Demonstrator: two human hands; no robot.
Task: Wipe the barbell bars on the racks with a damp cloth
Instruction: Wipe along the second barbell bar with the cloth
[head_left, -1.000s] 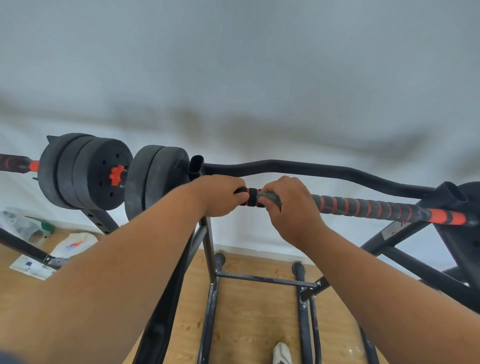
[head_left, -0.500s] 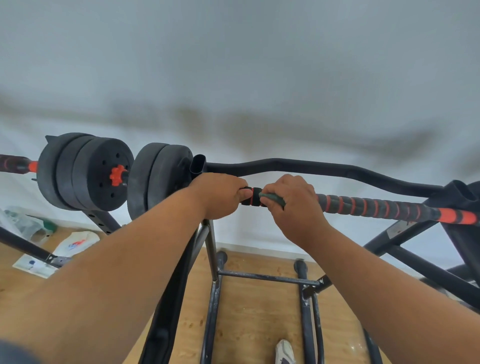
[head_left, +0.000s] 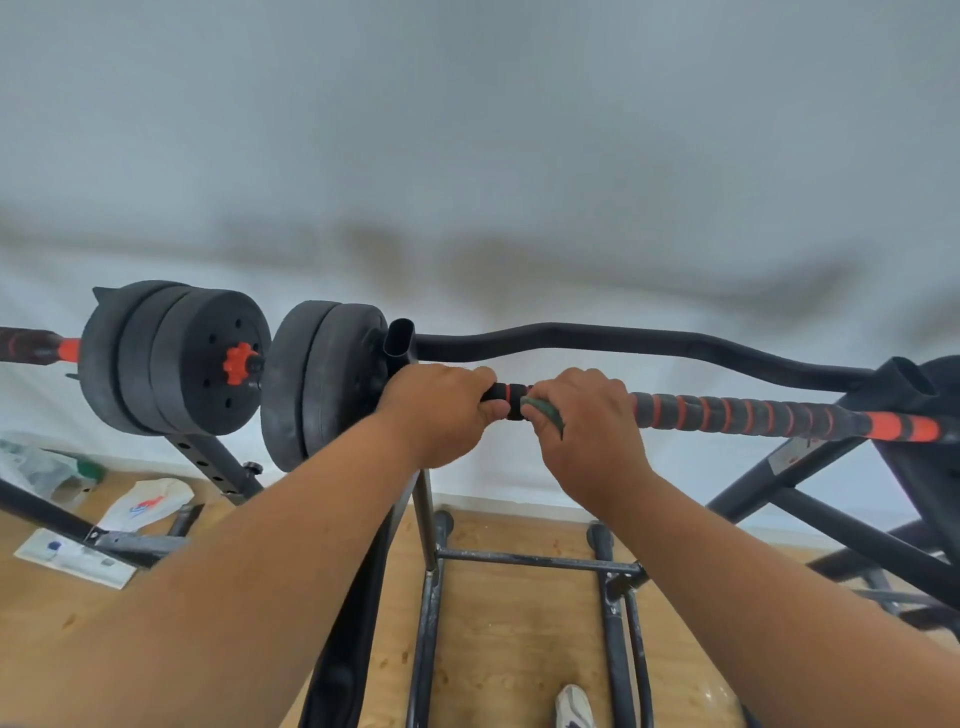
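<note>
A black barbell bar (head_left: 753, 417) with red rings lies across the black rack (head_left: 623, 338) in front of me. My left hand (head_left: 439, 415) grips the bar just right of the black weight plates (head_left: 322, 384). My right hand (head_left: 587, 426) is wrapped round the bar a little further right, pressing a dark green cloth (head_left: 545, 413) against it; only a fold of the cloth shows between thumb and fingers. A second barbell (head_left: 36, 347) with several black plates (head_left: 176, 358) and a red collar sits on the neighbouring rack at the left.
A white wall stands close behind the racks. Black steel legs and crossbars (head_left: 535, 561) stand on the wooden floor below. Plastic bags (head_left: 145, 501) and a flat box (head_left: 72, 558) lie on the floor at the left. My shoe (head_left: 574, 706) shows at the bottom.
Both hands stay on the bar at nearly the same spots. My right hand with the cloth has slid slightly right, and the view has shifted a little.
</note>
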